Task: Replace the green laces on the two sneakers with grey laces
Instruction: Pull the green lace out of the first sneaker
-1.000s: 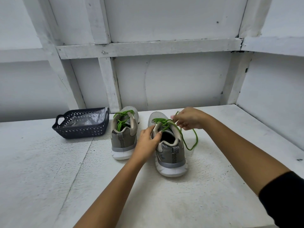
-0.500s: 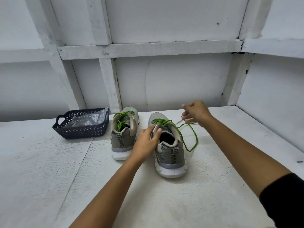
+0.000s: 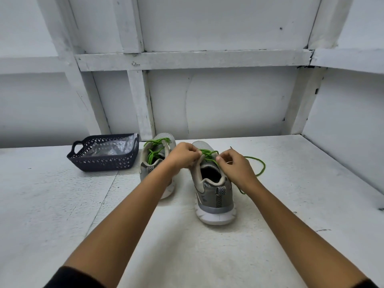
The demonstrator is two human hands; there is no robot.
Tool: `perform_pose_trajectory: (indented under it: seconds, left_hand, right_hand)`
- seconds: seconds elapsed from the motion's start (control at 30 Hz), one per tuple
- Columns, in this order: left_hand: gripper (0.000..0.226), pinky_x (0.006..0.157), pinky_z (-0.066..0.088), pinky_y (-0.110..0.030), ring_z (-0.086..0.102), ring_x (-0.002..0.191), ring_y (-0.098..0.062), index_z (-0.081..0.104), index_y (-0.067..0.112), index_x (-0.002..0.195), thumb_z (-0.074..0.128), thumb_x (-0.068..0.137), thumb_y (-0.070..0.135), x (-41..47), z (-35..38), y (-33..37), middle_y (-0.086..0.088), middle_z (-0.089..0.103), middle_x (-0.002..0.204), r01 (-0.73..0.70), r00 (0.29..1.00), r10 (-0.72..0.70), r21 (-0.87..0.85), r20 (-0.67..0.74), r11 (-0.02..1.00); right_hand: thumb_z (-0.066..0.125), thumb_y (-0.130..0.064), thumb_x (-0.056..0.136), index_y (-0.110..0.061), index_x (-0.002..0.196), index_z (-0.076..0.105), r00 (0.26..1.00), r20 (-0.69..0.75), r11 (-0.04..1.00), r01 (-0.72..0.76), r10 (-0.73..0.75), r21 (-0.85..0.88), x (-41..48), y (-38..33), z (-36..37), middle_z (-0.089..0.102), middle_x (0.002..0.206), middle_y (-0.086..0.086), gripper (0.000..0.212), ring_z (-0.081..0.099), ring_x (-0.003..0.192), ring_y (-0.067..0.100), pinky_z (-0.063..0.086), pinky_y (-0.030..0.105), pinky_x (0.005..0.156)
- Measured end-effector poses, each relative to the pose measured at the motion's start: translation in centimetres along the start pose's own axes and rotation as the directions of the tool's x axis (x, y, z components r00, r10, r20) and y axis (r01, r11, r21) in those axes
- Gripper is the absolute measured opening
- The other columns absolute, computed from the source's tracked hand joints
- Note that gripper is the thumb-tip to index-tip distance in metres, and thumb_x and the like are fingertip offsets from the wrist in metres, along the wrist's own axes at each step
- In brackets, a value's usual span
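Observation:
Two grey sneakers stand heel-towards-me on the white table point(image 3: 62, 204). The right sneaker point(image 3: 214, 196) has its green lace point(image 3: 208, 154) partly loosened, with one free end trailing in a loop point(image 3: 262, 167) on the table to its right. My left hand point(image 3: 182, 155) pinches the lace at the sneaker's left collar edge. My right hand point(image 3: 232, 163) pinches the lace at the right side of the opening. The left sneaker point(image 3: 154, 163) is still laced in green, partly hidden behind my left forearm.
A dark blue perforated basket point(image 3: 104, 161) holding a clear plastic bag stands at the back left, beside the left sneaker. White wooden walls close off the back and right of the table.
My right hand came back from the far right to the sneaker's opening. My left hand shifted up from the collar to the lace. The free lace end now lies on the table.

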State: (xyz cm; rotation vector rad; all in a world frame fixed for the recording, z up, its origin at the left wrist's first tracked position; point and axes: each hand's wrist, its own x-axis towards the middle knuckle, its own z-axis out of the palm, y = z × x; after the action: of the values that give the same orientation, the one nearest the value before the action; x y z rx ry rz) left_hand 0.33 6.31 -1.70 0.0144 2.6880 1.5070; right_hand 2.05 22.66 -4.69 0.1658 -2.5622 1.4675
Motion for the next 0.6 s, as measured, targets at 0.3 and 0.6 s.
perform_pose_trajectory:
  seconds: [0.3,0.6]
  left_hand:
    - [0.027,0.049,0.023,-0.022,0.037,0.056,-0.012,0.046,0.014,0.069,0.043,0.096,0.010,3.1,-1.3,2.3,-0.004,0.047,0.068,0.039,0.997,-0.047,0.130,0.054,0.991]
    - [0.044,0.069,0.054,-0.037,0.066,0.087,-0.032,0.060,-0.001,0.093,0.038,0.099,0.037,1.1,-1.1,0.3,-0.018,0.066,0.094,0.052,0.982,-0.024,0.145,-0.185,0.988]
  right_hand:
    - [0.055,-0.028,0.093,-0.007,0.092,0.060,0.994,-0.106,0.999,-0.033,0.034,0.007,-0.5,-0.3,0.7,0.060,0.082,-0.002,0.022,0.053,0.079,0.013,0.035,0.024,0.068]
    - [0.055,-0.029,0.093,-0.008,0.091,0.059,0.993,-0.104,0.998,-0.054,0.057,0.036,-0.6,-0.2,0.7,0.057,0.079,-0.005,0.021,0.052,0.079,0.012,0.035,0.023,0.069]
